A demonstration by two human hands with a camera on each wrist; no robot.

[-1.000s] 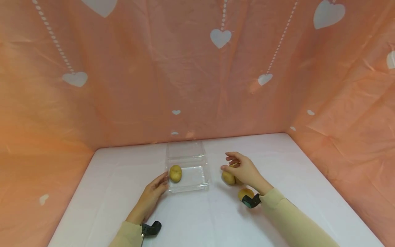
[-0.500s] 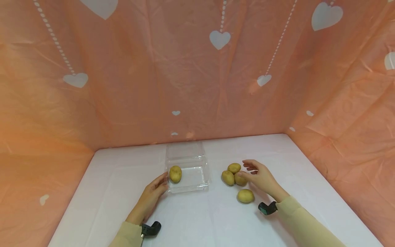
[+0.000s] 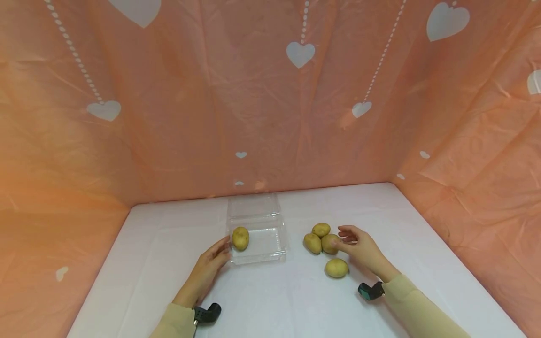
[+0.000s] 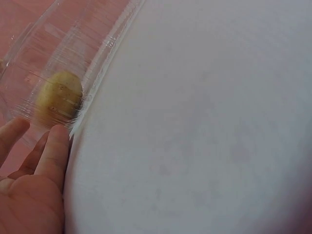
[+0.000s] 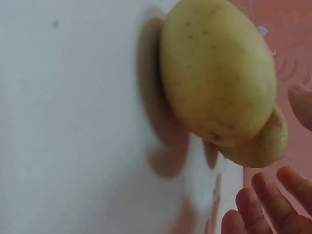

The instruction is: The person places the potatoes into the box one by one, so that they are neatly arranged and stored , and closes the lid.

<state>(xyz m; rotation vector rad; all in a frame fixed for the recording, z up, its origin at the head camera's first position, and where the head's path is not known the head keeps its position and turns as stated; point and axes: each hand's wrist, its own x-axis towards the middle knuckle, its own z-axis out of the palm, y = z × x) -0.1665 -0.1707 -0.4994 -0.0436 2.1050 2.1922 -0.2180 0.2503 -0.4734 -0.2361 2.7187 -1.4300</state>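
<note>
A clear plastic clamshell box (image 3: 265, 240) lies with its lid folded back, and one potato (image 3: 240, 238) sits at its left end. My left hand (image 3: 209, 259) rests its fairly straight fingertips against the box's left side; the left wrist view shows them just below the potato (image 4: 61, 97). To the right, my right hand (image 3: 362, 248) is spread beside a cluster of three potatoes, its thumb overlapping the nearest potato (image 3: 329, 243). The others are a left potato (image 3: 312, 244) and a rear potato (image 3: 321, 229). Nothing is in its grasp.
Nearer the front than the cluster lies a separate potato (image 3: 336, 268), which looms large in the right wrist view. Everything stands on a white-covered table (image 3: 270, 300). Orange cloth (image 3: 262, 117) with white hearts walls the back and sides.
My right hand has drawn back rightward from over the cluster, uncovering the potatoes, then lowered slightly beside the right one. The left hand and box have stayed put.
</note>
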